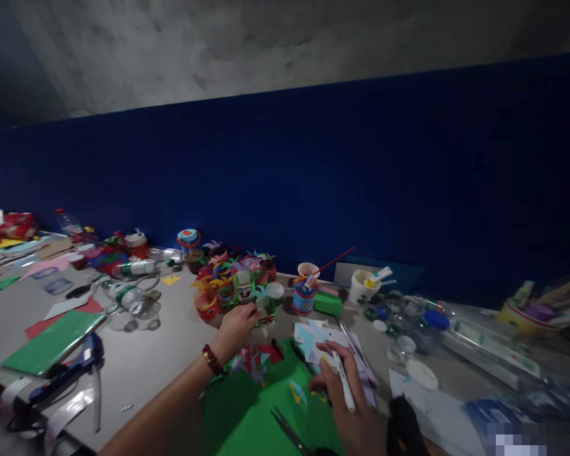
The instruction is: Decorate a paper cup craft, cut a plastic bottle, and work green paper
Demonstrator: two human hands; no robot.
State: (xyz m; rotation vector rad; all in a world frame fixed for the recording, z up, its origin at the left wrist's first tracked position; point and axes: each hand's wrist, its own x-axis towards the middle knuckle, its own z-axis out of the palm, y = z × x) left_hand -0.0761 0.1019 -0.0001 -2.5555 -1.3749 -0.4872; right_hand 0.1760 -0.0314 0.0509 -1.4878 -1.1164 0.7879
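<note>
My left hand reaches forward over the table, fingers curled at a small paper-cup figure beside a cluster of colourful decorated cups. A bead bracelet circles that wrist. My right hand rests on pale paper sheets and holds a white pen along its fingers. A green sheet lies under both forearms, with red and coloured paper cut-outs on it. Black scissors lie on the green sheet near my right hand.
A blue glue gun and green card lie at left. Clear plastic bottles are behind them. A cup with a red stick, a green block, a white cup and bottle caps sit mid-table. A blue wall backs the table.
</note>
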